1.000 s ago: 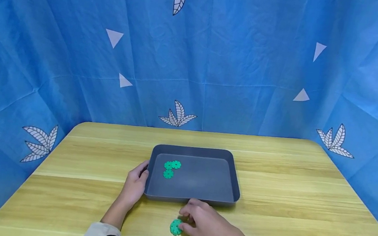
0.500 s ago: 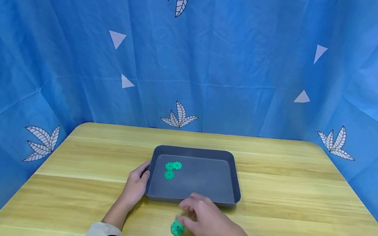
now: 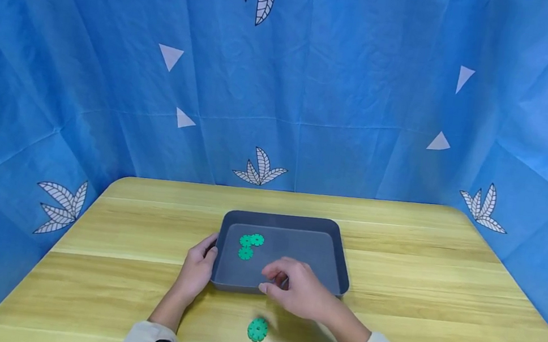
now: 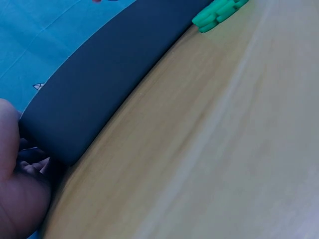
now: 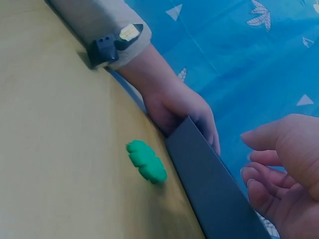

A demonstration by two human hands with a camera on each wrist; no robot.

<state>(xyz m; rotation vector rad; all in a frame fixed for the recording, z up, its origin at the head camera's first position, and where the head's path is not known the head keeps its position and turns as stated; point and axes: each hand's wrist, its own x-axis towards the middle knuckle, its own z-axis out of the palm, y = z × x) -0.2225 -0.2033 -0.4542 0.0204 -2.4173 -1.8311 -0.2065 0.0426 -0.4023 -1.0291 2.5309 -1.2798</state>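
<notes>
Left hand: fingers curl round the left near corner of the tray, thumb on the rim; the right wrist view shows that grip from the side, the left wrist view only palm and fingertips against the dark wall.
Right hand: hovers over the tray's near edge, fingers loosely curled; the right wrist view shows them relaxed and holding nothing.
Loose disc: green, flat on the table, just in front of the tray, apart from both hands; wrist views catch it edge-on, close to the wall.
Tray discs: three green ones clustered at the left inside, seen only from the head.
Backdrop: blue cloth with leaf prints.
</notes>
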